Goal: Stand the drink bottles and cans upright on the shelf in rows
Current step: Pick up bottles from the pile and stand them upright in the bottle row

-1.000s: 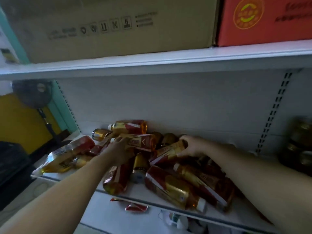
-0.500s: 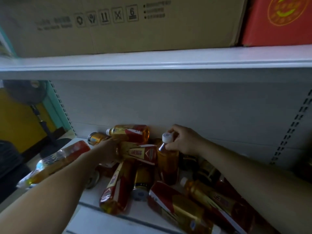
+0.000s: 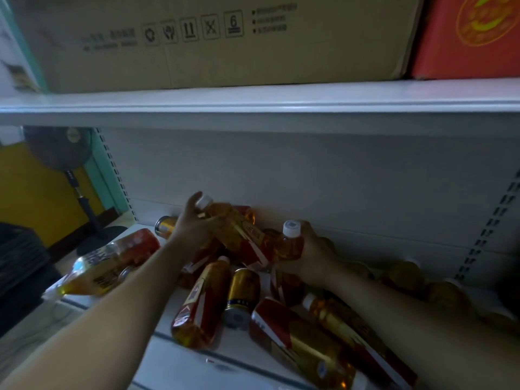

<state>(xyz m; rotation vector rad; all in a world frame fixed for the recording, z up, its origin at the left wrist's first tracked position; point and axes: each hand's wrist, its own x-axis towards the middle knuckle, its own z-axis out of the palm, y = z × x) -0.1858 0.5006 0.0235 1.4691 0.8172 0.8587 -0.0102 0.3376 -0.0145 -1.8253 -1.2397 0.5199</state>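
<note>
shelf (image 3: pixel 180 370) white, bottle-strewn; left hand (image 3: pixel 194 223) grips tilted bottle (image 3: pixel 242 235), right hand (image 3: pixel 312 257) grips upright bottle (image 3: pixel 291 243); fan (image 3: pixel 59 147) before yellow wall (image 3: pixel 33 198).

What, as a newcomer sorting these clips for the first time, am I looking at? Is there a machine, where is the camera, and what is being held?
There is no machine here, just a person's two bare hands. One camera worn on the head films them, looking forward and down. The left hand grips a tilted bottle near its white cap. The right hand holds a second bottle roughly upright near the back wall. On the white shelf, more amber bottles and a gold can lie on their sides in a heap. A cardboard box and a red box sit on the upper shelf. A fan stands at the far left.
</note>
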